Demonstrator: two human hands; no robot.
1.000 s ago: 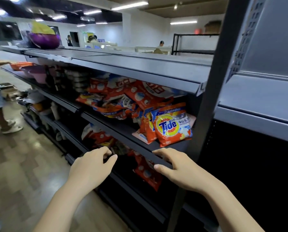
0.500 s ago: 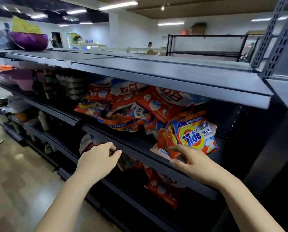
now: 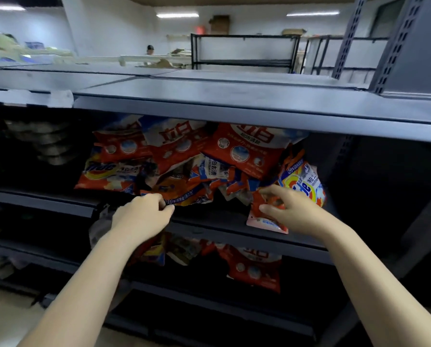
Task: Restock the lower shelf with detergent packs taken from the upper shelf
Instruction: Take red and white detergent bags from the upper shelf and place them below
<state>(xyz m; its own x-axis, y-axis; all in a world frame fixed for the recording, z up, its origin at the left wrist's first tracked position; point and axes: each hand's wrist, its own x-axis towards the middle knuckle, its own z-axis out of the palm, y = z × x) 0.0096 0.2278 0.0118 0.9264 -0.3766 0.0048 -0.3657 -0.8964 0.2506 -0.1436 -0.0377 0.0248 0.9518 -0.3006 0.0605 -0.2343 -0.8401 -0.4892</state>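
Note:
Several red and orange detergent packs (image 3: 237, 149) lie piled on the upper shelf (image 3: 217, 222). My left hand (image 3: 144, 216) has its fingers curled at the front edge of an orange pack (image 3: 182, 194) in the pile's middle. My right hand (image 3: 292, 209) pinches the lower corner of a Tide pack (image 3: 302, 184) standing at the pile's right end. Below, the lower shelf (image 3: 209, 294) holds a few red packs (image 3: 254, 269), partly hidden by the upper shelf's edge and my left arm.
A grey top shelf (image 3: 234, 106) overhangs the packs. A perforated upright (image 3: 394, 43) rises at the right, with a dark bay beside it. Stacked grey containers (image 3: 46, 144) sit to the left on the same level. Tan floor shows at bottom left.
The view has swung to face the shelf. Both hands rose from the shelf's front edge to the pile; the left now grips an orange pack and the right pinches the Tide pack.

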